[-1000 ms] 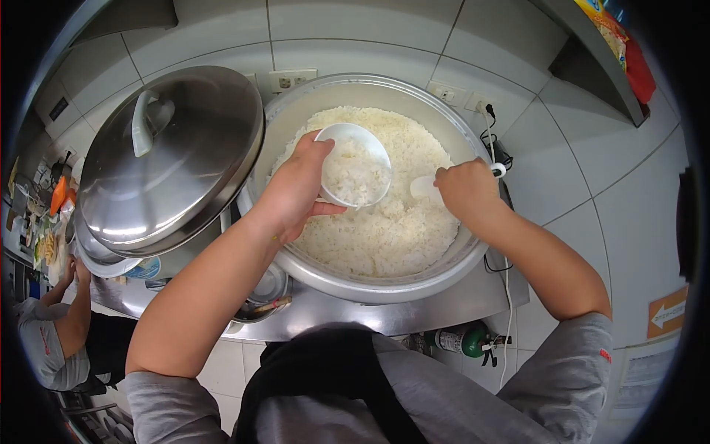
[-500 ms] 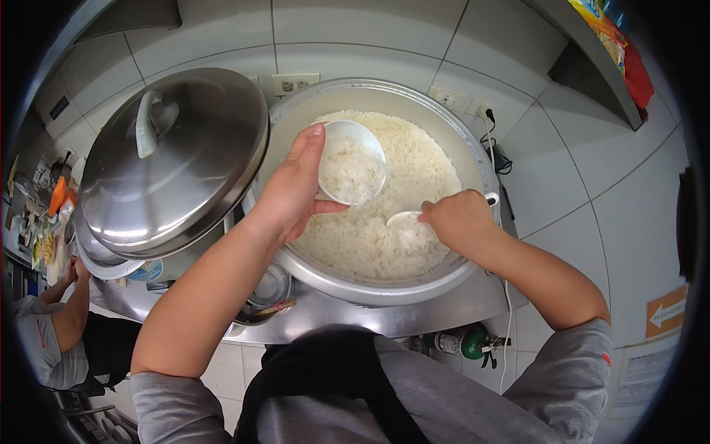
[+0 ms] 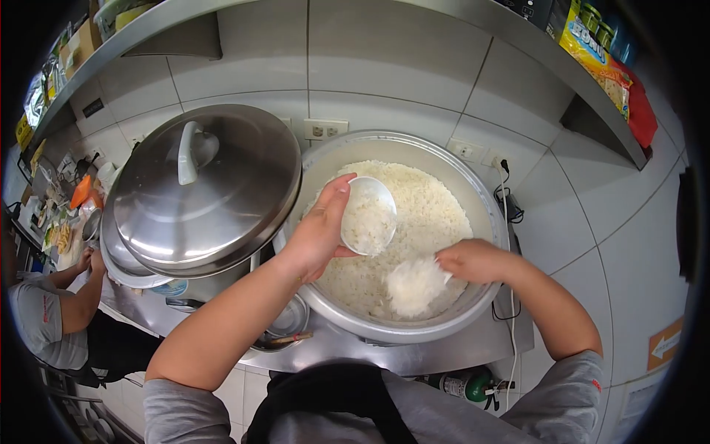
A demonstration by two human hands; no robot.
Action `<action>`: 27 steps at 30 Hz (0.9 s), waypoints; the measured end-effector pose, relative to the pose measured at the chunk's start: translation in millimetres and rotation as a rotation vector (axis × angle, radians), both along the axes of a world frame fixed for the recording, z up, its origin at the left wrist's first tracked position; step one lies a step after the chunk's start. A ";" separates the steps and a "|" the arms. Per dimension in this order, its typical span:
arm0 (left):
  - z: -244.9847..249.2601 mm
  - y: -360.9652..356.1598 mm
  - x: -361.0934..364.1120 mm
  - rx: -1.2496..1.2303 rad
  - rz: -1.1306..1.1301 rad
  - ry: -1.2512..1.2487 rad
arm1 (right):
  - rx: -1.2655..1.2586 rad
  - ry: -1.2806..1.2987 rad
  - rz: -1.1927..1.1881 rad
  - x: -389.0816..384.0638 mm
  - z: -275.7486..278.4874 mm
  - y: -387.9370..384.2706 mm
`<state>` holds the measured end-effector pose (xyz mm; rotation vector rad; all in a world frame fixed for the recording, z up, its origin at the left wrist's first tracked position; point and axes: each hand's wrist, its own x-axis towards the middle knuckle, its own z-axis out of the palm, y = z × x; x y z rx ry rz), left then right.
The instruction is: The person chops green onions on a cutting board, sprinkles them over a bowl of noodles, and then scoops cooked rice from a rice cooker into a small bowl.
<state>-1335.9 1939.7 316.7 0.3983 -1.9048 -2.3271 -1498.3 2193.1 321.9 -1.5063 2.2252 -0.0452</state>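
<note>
My left hand [image 3: 318,231] is closed around a small white bowl [image 3: 372,188], tilted to the right, with cooked rice in it. Beneath it stands a wide metal pot [image 3: 421,334] holding a large bed of white rice [image 3: 425,194]. My right hand [image 3: 475,261] grips a white rice paddle [image 3: 447,277], mostly hidden under a heaped clump of rice [image 3: 416,287]. This clump hangs over the front right of the pot, below and right of the bowl, apart from it.
A big steel lid [image 3: 222,229] leans at the pot's left. Behind are wall outlets [image 3: 325,130]; a white cord [image 3: 510,318] runs down at right. A metal shelf [image 3: 414,6] crosses above. Another person [image 3: 66,318] works at far left. A green cylinder [image 3: 477,385] stands below the counter.
My right hand has lifted the paddle out of the rice bed with a large clump on it. The bowl is tilted more. The whole view has shifted, showing more of the shelf.
</note>
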 end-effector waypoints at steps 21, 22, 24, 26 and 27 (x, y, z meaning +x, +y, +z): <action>3.5 11.3 4.1 0.414 0.104 0.032 | 0.170 0.533 -0.217 -36.6 -33.7 -14.5; 3.4 10.7 3.5 0.415 0.106 0.031 | 0.148 0.508 -0.185 -21.7 -40.1 -16.0; 0.0 9.8 4.5 0.437 0.094 0.057 | 0.134 0.472 -0.144 6.6 -44.6 -23.9; -1.1 9.4 4.2 0.440 0.113 0.051 | 0.122 0.431 -0.116 25.5 -30.5 -28.6; -0.8 8.9 3.9 0.438 0.126 0.048 | 0.123 0.433 -0.110 32.7 -28.0 -29.1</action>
